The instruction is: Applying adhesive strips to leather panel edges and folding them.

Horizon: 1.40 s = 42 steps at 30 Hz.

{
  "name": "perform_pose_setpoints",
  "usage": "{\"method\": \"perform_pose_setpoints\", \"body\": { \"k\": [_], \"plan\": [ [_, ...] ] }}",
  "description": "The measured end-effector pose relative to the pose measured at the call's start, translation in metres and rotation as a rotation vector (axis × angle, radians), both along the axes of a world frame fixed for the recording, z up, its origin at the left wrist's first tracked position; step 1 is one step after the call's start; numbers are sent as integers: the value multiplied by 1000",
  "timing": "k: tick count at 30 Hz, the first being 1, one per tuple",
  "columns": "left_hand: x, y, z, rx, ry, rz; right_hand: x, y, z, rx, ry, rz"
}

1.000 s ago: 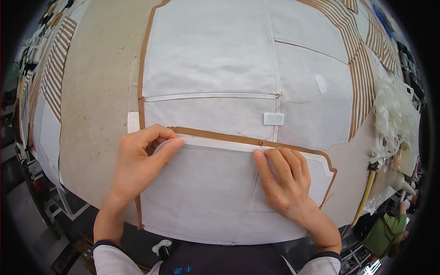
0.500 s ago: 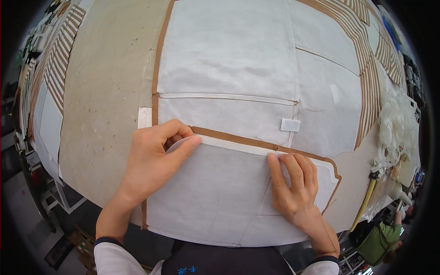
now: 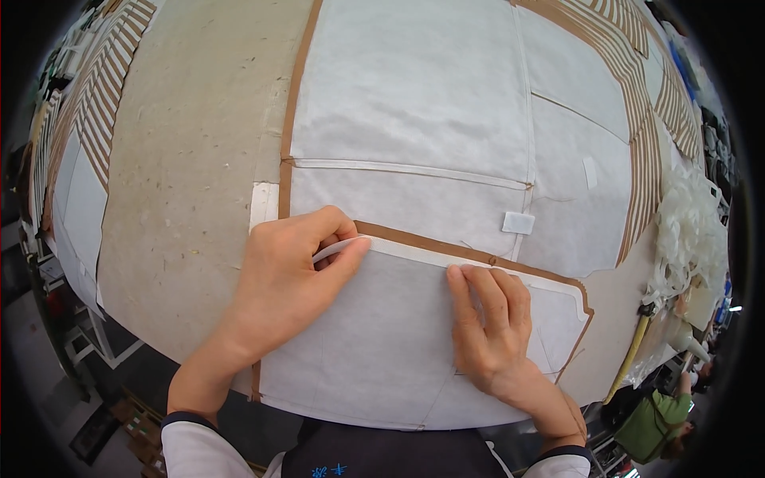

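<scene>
A white-backed fabric panel point(image 3: 382, 319) lies over the table edge in front of me, its upper side folded to show a brown border point(image 3: 422, 238) beside a narrow white strip point(image 3: 410, 252). My left hand point(image 3: 295, 271) pinches the panel's edge between thumb and fingers near its upper left, and the edge lifts slightly there. Lower right of it, my right hand point(image 3: 494, 327) rests its bent fingertips in a row on the white strip, thumb close beside the fingers. What lies beneath the right fingertips is hidden.
A larger white panel point(image 3: 406, 88) with brown trim and seams spreads beyond. On it sits a small white label point(image 3: 518, 222). Striped fabric point(image 3: 115, 88) lies at far left. White plastic bags point(image 3: 681, 231) and a yellow rod point(image 3: 628, 358) are at right, where a person in green point(image 3: 653, 426) appears.
My right hand has slid left along the strip, closer to my left hand. My left hand has shifted slightly right, still pinching the edge. The view has moved a little.
</scene>
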<state>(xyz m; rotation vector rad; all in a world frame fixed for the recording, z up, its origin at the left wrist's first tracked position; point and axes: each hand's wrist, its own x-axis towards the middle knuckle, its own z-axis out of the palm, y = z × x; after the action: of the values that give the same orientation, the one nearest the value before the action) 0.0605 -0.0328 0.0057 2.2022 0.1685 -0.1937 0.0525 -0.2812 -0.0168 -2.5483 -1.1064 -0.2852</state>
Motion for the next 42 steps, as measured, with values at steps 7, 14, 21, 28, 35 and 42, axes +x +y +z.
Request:
{"method": "perform_pose_setpoints", "body": {
  "k": [7,14,21,28,35,42],
  "plan": [
    [1,2,0,-14,-1,-7,5,27,-4,-6,-5,66],
    [1,3,-3,-12,-24,-44,7,29,-5,-19,-25,71],
    [1,6,-3,30,-23,-89,10,42,-3,-7,-37,83],
    [-24,18,3,58,-96,72,9,60,-6,22,13,130],
    [-42,35,2,-161,21,246,7,63,-6,-33,-43,109],
    [-40,35,-3,-104,-41,203,8,64,-4,-81,2,125]
  ]
}}
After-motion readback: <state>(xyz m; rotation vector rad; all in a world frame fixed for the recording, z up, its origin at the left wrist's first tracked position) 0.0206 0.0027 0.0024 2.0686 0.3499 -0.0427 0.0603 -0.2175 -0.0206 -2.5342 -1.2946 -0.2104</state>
